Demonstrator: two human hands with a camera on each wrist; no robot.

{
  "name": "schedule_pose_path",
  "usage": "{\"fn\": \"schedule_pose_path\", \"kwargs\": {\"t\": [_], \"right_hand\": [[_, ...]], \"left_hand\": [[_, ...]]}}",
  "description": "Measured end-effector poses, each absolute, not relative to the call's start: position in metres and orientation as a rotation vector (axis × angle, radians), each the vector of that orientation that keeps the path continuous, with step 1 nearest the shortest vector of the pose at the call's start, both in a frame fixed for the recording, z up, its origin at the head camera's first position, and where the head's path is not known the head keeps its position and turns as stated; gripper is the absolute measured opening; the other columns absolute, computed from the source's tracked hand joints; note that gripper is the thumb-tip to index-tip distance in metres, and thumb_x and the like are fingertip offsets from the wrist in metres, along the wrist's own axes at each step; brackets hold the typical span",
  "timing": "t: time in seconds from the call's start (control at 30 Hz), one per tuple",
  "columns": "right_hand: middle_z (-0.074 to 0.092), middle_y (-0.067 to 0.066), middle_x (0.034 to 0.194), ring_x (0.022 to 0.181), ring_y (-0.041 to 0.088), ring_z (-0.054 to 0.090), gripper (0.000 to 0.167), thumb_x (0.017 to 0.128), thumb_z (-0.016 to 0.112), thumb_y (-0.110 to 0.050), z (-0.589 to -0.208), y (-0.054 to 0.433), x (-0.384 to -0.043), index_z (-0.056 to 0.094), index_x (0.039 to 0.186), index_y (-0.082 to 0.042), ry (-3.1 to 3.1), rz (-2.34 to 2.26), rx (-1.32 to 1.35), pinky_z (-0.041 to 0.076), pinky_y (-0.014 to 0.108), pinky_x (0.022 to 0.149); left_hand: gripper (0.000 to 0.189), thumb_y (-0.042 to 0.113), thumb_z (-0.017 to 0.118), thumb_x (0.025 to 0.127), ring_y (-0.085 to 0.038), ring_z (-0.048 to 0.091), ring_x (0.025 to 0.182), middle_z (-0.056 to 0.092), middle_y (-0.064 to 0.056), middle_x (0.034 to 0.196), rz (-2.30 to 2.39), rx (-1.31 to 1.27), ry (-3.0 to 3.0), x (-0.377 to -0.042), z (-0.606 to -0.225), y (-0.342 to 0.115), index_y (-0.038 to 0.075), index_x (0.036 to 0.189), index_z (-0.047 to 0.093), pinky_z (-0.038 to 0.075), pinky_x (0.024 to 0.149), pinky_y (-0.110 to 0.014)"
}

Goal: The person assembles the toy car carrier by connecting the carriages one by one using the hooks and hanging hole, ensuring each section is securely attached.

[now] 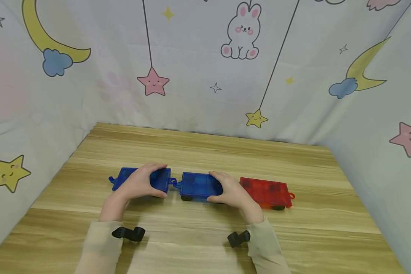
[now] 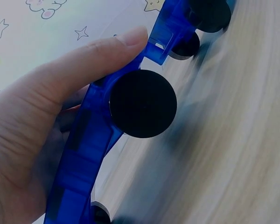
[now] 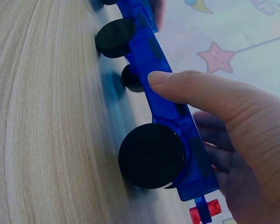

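Observation:
Two blue see-through toy car bases with black wheels stand end to end in the head view. My left hand [image 1: 139, 185] grips the left blue car base [image 1: 163, 179] across its sides, thumb on the near edge. With thumb and fingers my right hand [image 1: 232, 192] holds the other blue car base [image 1: 196, 184] near its right end. The left base's ring [image 1: 172, 181] and the right base's hook [image 1: 177, 184] meet between them; whether they are linked, I cannot tell. A red car base [image 1: 268, 192] sits just right of my right hand, its left end partly hidden.
The wood-grain table [image 1: 185, 243] lies beneath everything. White cloth walls [image 1: 198, 49] printed with stars, moons and a rabbit close off the back and both sides. A black wrist camera [image 1: 133, 233] sits at the left sleeve, another black camera [image 1: 239, 239] at the right.

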State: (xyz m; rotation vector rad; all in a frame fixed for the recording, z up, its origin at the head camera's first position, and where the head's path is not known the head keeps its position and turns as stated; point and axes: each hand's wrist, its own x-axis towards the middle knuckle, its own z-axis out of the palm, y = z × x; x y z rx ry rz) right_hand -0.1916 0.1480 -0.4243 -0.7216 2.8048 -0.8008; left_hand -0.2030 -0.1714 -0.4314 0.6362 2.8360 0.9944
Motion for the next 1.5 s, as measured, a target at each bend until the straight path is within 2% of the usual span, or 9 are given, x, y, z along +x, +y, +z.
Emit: {"fn": "schedule_pose_path", "kwargs": {"t": [1.5], "right_hand": [[0.045, 0.014, 0.15, 0.138, 0.034, 0.042, 0.079, 0.08, 0.081, -0.031, -0.4258, 0.1483, -0.1914, 0.045, 0.147, -0.008, 2.791, -0.821, -0.695, 0.039, 0.052, 0.111]], "left_hand": [[0.095, 0.037, 0.091, 0.065, -0.044, 0.043, 0.134, 0.049, -0.022, 0.144, 0.948, 0.66, 2.849, -0.2037, -0.4337, -0.167, 0.004, 0.143, 0.049, 0.039, 0.105, -0.063]]}}
